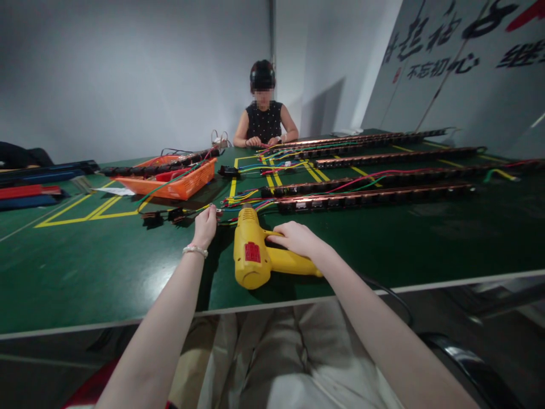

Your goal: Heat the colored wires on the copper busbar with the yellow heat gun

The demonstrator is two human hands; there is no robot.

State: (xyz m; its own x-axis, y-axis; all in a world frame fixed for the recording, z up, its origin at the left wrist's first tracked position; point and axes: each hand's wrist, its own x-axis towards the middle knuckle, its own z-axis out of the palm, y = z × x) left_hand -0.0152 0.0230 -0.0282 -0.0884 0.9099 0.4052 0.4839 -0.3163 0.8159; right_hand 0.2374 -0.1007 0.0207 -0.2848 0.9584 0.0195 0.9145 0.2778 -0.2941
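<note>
Head view, centre: the right hand [298, 237] curled round a yellow heat gun [244, 234], barrel up-frame — nozzle [247, 209] right of the left hand [206, 227], which pinched wires [243, 197].

A plain grey wall [128, 74] fills the upper left; a dark shadow [327, 108] falls at upper centre. Black and red characters [528, 16] mark the upper-right wall [409, 96]. Glare [149, 278] whitens the green desk [426, 244] at lower left; dark floor [511, 346] shows at lower right.
</note>
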